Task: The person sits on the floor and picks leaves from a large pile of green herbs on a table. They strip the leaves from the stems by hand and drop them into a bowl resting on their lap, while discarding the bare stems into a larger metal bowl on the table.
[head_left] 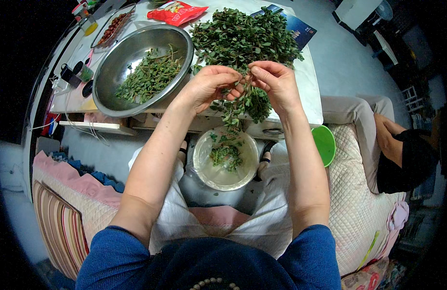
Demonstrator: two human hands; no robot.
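My left hand and my right hand meet over the table's front edge, fingertips pinching the thin stems of a leafy green sprig that hangs down between them. Behind the hands lies a large heap of small-leaved green plants, part of it draping over the edge. To the left, a wide steel basin holds picked sprigs. Below the hands, between my knees, a pale bucket on the floor contains leafy scraps.
A red snack packet, a dish of reddish-brown round items, and jars with cables are on the table. A dark blue printed sheet lies under the heap. At right are a green bin and a seated person.
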